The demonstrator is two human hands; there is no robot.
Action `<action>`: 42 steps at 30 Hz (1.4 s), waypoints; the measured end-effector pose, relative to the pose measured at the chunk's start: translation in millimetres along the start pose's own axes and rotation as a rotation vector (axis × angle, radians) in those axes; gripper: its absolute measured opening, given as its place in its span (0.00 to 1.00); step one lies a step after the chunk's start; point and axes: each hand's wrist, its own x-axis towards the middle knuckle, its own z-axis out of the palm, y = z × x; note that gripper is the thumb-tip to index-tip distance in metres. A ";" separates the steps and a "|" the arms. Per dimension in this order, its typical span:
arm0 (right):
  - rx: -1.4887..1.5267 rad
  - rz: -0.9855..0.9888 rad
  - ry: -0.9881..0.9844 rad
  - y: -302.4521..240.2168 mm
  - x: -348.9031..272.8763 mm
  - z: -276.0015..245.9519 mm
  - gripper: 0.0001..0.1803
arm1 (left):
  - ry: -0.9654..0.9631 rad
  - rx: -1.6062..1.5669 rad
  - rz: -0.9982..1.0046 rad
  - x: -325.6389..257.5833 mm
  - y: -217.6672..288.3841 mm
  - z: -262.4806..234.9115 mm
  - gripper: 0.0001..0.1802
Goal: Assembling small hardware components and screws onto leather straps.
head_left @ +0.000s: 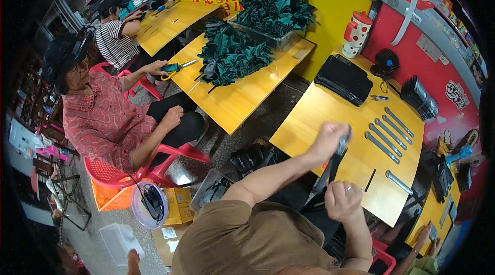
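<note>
My left hand (330, 138) is raised over the near edge of a yellow wooden table (330, 110) and grips the upper end of a black strap (334, 165), where a small grey metal piece shows at my fingertips. Below it, my right hand (343, 200), with a ring on one finger, is closed around the strap's lower end. The strap hangs taut between the two hands. On the table just right of my hands, several grey metal-tipped strips (388, 135) lie in a row. One more grey strip (398, 182) and a thin black strip (370, 180) lie nearer me.
A stack of black flat pieces (344, 78), a small black fan (386, 62) and a dotted jug (357, 32) stand at the table's far end. Green fabric piles (232, 53) cover the neighbouring table. A person in a red patterned shirt (103, 115) sits on a red chair at left.
</note>
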 end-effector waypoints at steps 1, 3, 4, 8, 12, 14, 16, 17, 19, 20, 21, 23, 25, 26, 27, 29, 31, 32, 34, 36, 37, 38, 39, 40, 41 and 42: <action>0.047 0.028 0.038 -5.9 0.3 0.2 0.05 | 0.008 0.001 0.007 6.8 7.7 -7.7 0.17; 0.094 0.113 0.147 -4.7 -5.4 8.7 0.06 | 0.110 -0.250 0.030 15.3 18.1 -19.9 0.17; 0.137 0.208 0.251 -3.7 -6.2 12.8 0.06 | 0.114 -0.248 0.033 12.3 19.7 -18.4 0.17; 0.091 0.379 0.176 5.2 5.7 3.8 0.06 | -0.064 -0.196 -0.095 -19.8 26.3 8.8 0.16; 0.069 0.389 0.104 3.5 8.4 3.0 0.08 | -0.012 0.126 0.158 -33.0 24.4 17.9 0.15; 0.061 0.361 0.095 2.9 4.3 4.1 0.09 | 0.011 0.223 0.271 -33.3 21.2 21.7 0.16; 0.053 0.333 0.089 1.2 0.5 2.7 0.10 | 0.072 0.169 0.231 -26.8 23.9 19.4 0.16; 0.090 0.267 0.107 -1.2 -1.5 0.3 0.10 | 0.130 0.113 0.190 -20.5 26.7 16.2 0.17; 0.163 0.229 0.154 -11.7 -12.2 3.9 0.10 | 0.218 -0.002 0.058 6.5 34.8 -6.6 0.16; 0.170 0.227 0.160 -17.9 -15.4 0.1 0.10 | 0.346 -0.025 0.036 25.0 36.6 -26.0 0.16; 0.274 0.268 0.187 -21.3 -18.5 -7.2 0.11 | 0.469 -0.052 0.013 46.9 34.7 -47.5 0.16; 0.383 0.366 0.229 -25.5 -33.5 -18.3 0.13 | 0.547 -0.226 0.061 71.8 31.2 -89.5 0.18; 0.412 0.434 0.244 -23.9 -52.3 -26.3 0.13 | 0.599 -0.041 0.056 77.4 27.2 -87.6 0.18; 0.461 0.485 0.247 -28.6 -60.5 -32.7 0.12 | 0.628 0.057 0.058 77.1 18.0 -89.4 0.18; 0.411 0.516 0.312 -33.7 -67.4 -38.0 0.13 | 0.691 0.191 0.134 88.7 2.7 -96.5 0.19; 0.378 0.544 0.475 -34.9 -78.5 -55.4 0.13 | 0.915 0.616 0.413 105.3 -24.7 -134.9 0.19; 0.429 0.588 0.154 -19.9 -133.4 -85.1 0.10 | 0.846 0.424 0.252 111.7 -29.5 -128.4 0.17; 0.337 0.673 0.219 -28.1 -133.6 -89.4 0.10 | 0.810 0.353 0.144 98.1 -16.7 -106.0 0.16; 0.309 0.840 0.298 -35.0 -121.0 -83.0 0.08 | 0.686 0.659 0.280 108.3 -33.9 -116.1 0.12; 0.285 0.896 0.281 -33.7 -120.8 -78.2 0.08 | 0.620 0.995 0.360 107.1 -35.0 -91.0 0.11; 0.351 0.882 0.279 -29.9 -110.5 -80.0 0.09 | 0.741 1.335 0.702 100.3 -36.3 -94.2 0.15; 0.362 0.821 0.296 -21.7 -105.4 -78.5 0.10 | 0.695 1.328 0.819 89.7 -31.1 -82.2 0.17; 0.419 0.789 0.303 -12.6 -102.9 -79.7 0.10 | 0.594 1.329 0.840 77.5 -19.3 -61.9 0.17; 0.486 0.737 0.318 -2.7 -99.5 -80.9 0.09 | 0.454 1.204 0.792 58.7 -2.6 -34.8 0.16; 0.506 0.722 0.346 2.0 -100.4 -78.5 0.09 | 0.130 0.864 0.611 40.7 5.7 -19.1 0.14; 0.536 0.698 0.373 3.9 -103.1 -80.9 0.08 | -0.138 0.812 0.535 15.1 17.3 8.8 0.16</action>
